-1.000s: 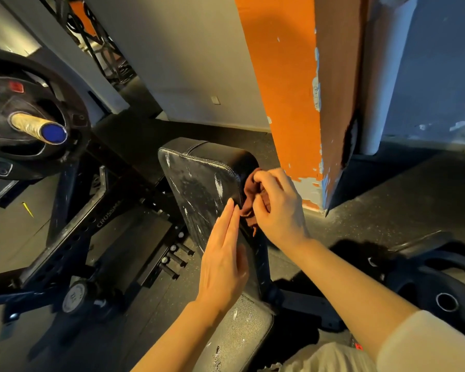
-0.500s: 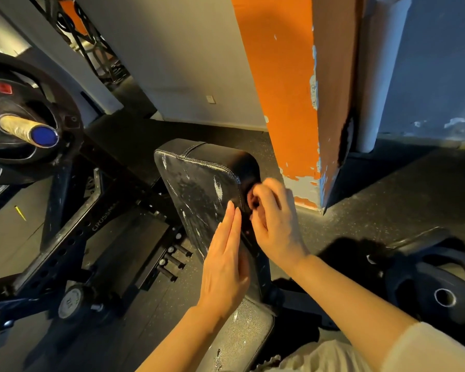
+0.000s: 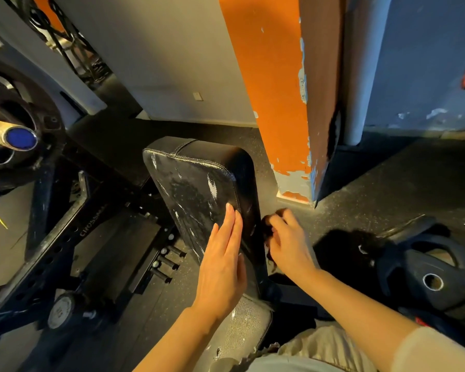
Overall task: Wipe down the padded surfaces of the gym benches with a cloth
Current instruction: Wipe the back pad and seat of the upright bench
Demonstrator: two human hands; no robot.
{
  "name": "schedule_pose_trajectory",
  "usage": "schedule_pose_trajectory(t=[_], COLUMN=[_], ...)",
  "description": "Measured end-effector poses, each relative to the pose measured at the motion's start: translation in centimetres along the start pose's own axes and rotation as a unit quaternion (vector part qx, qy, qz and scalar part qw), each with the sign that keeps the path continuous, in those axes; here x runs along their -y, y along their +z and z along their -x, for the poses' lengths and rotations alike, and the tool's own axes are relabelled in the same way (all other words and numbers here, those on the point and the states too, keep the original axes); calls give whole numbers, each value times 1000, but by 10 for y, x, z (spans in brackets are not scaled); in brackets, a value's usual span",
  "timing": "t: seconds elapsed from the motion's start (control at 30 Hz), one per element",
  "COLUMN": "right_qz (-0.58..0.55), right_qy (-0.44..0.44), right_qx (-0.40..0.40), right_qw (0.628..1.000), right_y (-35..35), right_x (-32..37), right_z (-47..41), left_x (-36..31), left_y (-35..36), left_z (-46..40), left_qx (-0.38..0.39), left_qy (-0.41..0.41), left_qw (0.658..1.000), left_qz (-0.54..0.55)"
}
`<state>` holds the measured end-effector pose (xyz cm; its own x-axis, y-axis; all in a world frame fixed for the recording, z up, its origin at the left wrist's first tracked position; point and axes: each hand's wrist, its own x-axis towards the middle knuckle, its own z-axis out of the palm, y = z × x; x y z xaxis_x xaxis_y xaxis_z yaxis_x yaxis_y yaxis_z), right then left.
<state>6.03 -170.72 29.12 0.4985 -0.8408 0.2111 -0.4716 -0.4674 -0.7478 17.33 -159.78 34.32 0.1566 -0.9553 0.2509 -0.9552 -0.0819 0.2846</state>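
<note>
**Cloth at the side edge of the raised back pad**

You stood over the bench with its back pad [image 3: 199, 189] tilted up in front of you, the black vinyl scuffed and streaked with pale marks. Your left hand [image 3: 222, 267] lay flat against the face of that pad near its right edge, fingers straight and together, holding nothing. Your right hand [image 3: 287, 242] was at the pad's right side edge, fingers curled round a bunched dark reddish-brown cloth [image 3: 269, 226]; only a small part of the cloth showed past your knuckles, pressed against or just beside the side of the pad. I could not tell how much of it touched the vinyl.

Below your left wrist sat the seat pad [image 3: 247, 326], its surface cracked and pale. An orange pillar [image 3: 269, 98] with peeling paint rose just behind the bench on the right. To the left stood a black rack frame [image 3: 51, 237] and a barbell end [image 3: 16, 136] with a blue cap, loaded with a plate. On the floor to your right lay black weight plates [image 3: 435, 272].
</note>
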Motion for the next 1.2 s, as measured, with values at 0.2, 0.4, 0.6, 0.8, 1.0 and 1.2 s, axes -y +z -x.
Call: schedule_pose_trajectory(t=[0.2,0.4,0.6,0.8,1.0,1.2], right_qz=[-55,-13,-100,-110,-106,-184], right_qy=[-153,23,-138,55,-125,117], right_qx=[-181,-15,-202,-118,-196,-144], right_qw=[970,1000,964,985,967,965], right_y=[-10,10,-8,1,-12,-12], right_x=[45,-7,49,18,58,33], right_z=[-12,10,-4,-1,-3,-20], left_x=[2,6,1,4,4,6], left_y=[-3,-3,-6,-6,-8,-8], left_z=[-2,0,-3,1,-3,1], left_qx=[22,25,38,38,53,43], left_qy=[1,9,0,7,8,17], left_qw=[1000,1000,999,999,998,999], left_qz=[17,7,39,6,32,4])
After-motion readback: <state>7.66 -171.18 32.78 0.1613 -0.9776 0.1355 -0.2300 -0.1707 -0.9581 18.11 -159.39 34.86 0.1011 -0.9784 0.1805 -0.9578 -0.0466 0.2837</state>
